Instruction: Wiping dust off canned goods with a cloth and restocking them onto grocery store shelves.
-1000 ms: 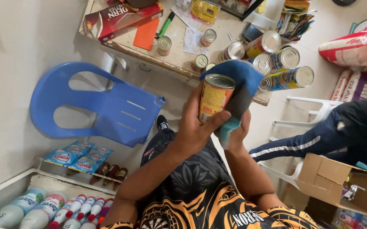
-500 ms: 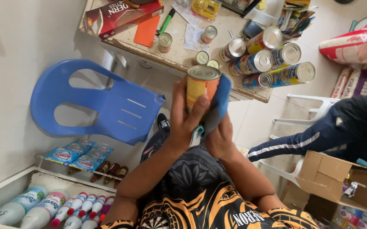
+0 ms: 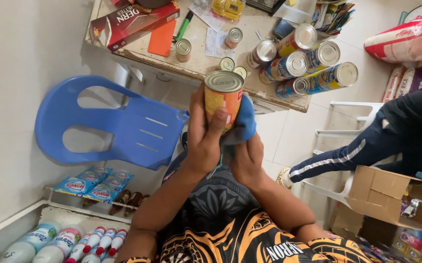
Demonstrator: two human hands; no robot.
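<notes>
My left hand (image 3: 203,141) grips a tall tin can (image 3: 223,97) with an orange and yellow label, held upright in front of my chest. A blue cloth (image 3: 242,124) is pressed against the can's right side by my right hand (image 3: 247,158). The can's silver lid faces the camera. Behind the can stands a worn wooden table (image 3: 198,61) with several more tall cans (image 3: 313,65) lying and standing at its right end and a few small tins (image 3: 183,48) near the middle.
A blue plastic chair (image 3: 118,124) stands left of my hands. Another person's leg in dark striped trousers (image 3: 362,148) reaches in from the right, near an open cardboard box (image 3: 388,192). Bottles (image 3: 65,246) and blue packets (image 3: 91,182) lie lower left. A red box (image 3: 133,19) sits on the table.
The can has shifted left and turned more upright. The blue cloth, earlier draped over the can's top and right, has slid down to its right side under my right hand.
</notes>
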